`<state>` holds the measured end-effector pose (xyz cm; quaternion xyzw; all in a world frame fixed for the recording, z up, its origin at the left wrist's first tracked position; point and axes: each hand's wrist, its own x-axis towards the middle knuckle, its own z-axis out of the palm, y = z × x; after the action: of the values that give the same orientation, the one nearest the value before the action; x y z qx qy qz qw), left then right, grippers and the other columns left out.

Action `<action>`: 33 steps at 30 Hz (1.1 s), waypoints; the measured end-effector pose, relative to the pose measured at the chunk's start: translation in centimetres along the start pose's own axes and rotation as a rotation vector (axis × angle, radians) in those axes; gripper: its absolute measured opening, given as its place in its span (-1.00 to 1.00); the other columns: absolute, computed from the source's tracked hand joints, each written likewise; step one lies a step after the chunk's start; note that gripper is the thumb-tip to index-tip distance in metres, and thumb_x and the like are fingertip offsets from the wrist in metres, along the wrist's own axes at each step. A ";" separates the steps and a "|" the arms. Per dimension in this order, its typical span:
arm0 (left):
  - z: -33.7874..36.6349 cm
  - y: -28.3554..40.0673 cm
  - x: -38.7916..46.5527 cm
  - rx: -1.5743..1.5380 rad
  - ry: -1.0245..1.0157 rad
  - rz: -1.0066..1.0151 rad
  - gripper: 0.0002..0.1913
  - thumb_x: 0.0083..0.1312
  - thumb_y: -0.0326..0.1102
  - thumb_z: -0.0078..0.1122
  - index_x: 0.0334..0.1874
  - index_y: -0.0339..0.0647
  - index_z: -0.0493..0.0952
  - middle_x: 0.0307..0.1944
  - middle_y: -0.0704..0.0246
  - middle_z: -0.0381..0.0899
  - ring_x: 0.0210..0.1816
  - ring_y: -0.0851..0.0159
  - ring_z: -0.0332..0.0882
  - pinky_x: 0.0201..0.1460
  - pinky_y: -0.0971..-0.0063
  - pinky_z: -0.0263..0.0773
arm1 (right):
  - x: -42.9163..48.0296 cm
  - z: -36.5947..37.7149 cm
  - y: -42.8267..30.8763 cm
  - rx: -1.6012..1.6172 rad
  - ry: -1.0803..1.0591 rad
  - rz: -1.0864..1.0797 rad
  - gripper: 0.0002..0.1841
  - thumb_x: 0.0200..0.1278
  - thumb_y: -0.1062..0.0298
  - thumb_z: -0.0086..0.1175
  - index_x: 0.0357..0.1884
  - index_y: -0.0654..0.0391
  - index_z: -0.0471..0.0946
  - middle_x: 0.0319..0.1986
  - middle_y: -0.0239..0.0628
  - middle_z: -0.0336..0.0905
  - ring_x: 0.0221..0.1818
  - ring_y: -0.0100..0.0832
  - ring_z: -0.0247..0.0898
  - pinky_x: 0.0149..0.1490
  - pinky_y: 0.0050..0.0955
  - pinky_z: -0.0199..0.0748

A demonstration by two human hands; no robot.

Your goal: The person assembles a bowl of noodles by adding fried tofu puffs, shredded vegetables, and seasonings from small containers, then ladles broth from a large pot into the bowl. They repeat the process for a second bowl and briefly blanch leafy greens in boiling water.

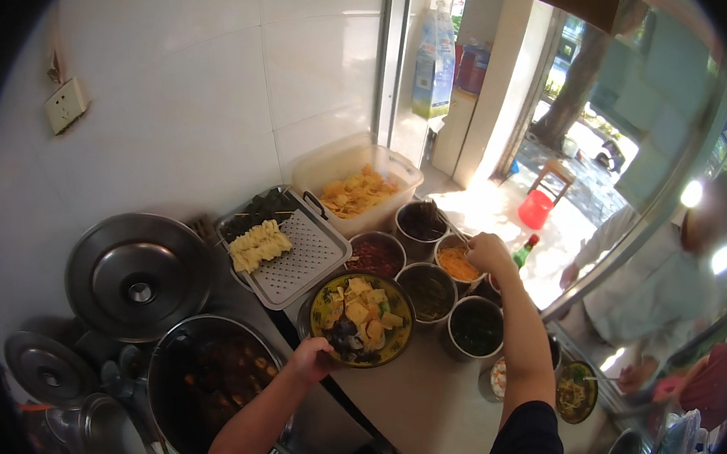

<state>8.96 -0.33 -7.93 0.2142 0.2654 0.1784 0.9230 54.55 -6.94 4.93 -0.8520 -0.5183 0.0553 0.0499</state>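
My left hand (312, 360) grips the near left rim of a yellow patterned bowl (404, 334), which holds yellowish sheet-like pieces and dark pieces of food. My right hand (488, 252) is closed on the end of a metal utensil (455, 225), seemingly tongs, whose far end reaches into a round steel container (419, 222) of dark food. That hand is above the right edge of a container of shredded orange food (458, 263). Around them stand a container of dark red food (375, 256) and two of green food (476, 326) (427, 291).
A large pot of dark broth (215, 373) and a big steel lid (139, 276) lie left. Behind the bowl are a perforated tray (302, 257) with skewered food and a plastic tub (397, 160) of yellow pieces. Beyond the glass at right, a person is near another bowl (575, 396).
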 end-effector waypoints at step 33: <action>5.2 0.6 5.9 -0.090 -0.028 0.084 -0.36 0.13 -0.57 -0.06 0.38 -0.31 0.35 0.29 0.09 0.52 0.32 -0.11 0.50 0.36 -0.28 0.44 | -20.6 -10.2 -2.7 0.276 0.109 -0.070 -0.60 0.08 0.23 0.21 0.02 -0.01 0.76 -0.39 -0.04 0.71 -0.27 -0.01 0.68 -0.11 -0.15 0.60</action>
<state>16.44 1.24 -6.07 0.1860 0.2350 0.2256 0.9270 44.26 -24.25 16.27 -0.8201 -0.5318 0.0778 0.1963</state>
